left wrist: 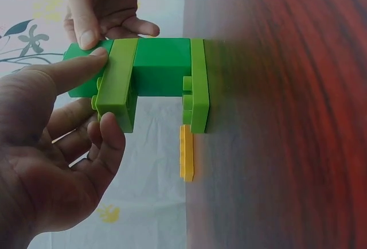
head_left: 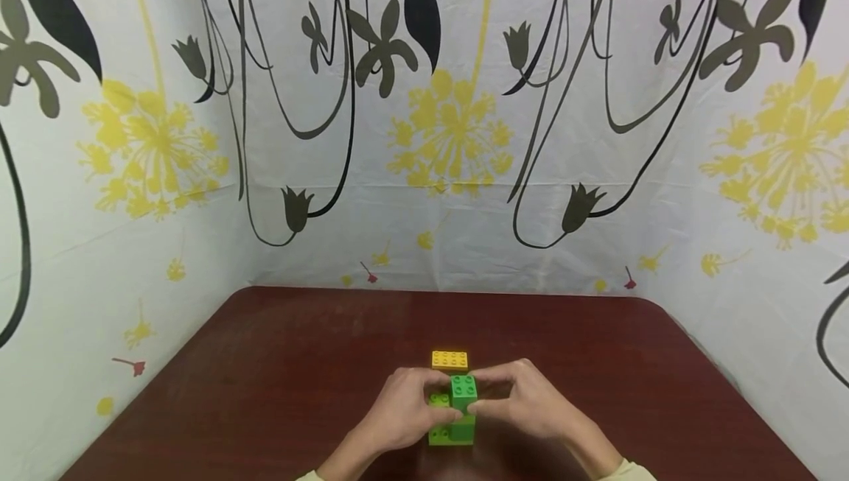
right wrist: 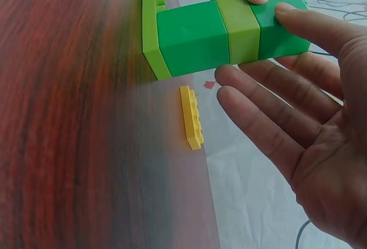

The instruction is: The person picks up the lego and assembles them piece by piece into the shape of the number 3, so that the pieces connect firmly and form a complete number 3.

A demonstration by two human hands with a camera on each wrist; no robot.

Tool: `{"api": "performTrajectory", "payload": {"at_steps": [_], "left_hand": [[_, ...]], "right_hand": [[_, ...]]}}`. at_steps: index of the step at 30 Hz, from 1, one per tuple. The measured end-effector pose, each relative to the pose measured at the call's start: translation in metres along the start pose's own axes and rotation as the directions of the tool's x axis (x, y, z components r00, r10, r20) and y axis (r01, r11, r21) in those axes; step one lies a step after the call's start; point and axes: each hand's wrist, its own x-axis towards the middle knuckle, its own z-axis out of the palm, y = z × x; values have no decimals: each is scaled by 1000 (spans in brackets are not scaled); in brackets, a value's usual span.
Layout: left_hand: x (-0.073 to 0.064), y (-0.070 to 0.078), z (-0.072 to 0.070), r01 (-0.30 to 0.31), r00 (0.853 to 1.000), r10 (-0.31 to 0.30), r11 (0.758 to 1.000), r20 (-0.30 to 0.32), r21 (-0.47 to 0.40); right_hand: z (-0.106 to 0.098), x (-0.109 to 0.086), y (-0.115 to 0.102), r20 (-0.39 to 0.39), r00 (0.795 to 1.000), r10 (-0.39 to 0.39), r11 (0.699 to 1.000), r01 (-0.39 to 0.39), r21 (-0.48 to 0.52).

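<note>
A tower of toy building bricks stands near the table's front. From the bottom it has a thin light green brick (left wrist: 199,88), a dark green brick (left wrist: 163,65), another light green brick (left wrist: 117,85) and a dark green top brick (head_left: 463,397). My left hand (head_left: 406,409) pinches the top brick from the left with thumb and forefinger, its other fingers beside the upper light green brick. From the right, my right hand (head_left: 530,401) pinches the same top brick, its lower fingers spread beside the tower. In the head view the hands partly cover the tower.
Behind the tower, a flat yellow brick (head_left: 449,359) lies on the dark red-brown table (head_left: 318,363). A white flower-patterned cloth (head_left: 424,245) hangs around the table's back and sides.
</note>
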Motion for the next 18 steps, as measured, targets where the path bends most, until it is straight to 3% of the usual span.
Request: {"api": "performTrajectory", "payload": {"at_steps": [6,18], "left_hand": [[-2,-1,-1,2,1000,-2,1000,4,6],[-1,0,0,3,1000,-3,999,-2,46]], "right_hand": [[2,0,1,4,999,46,999,-46,-4],[-2,0,-2,32,997,75,994,-77,81]]}}
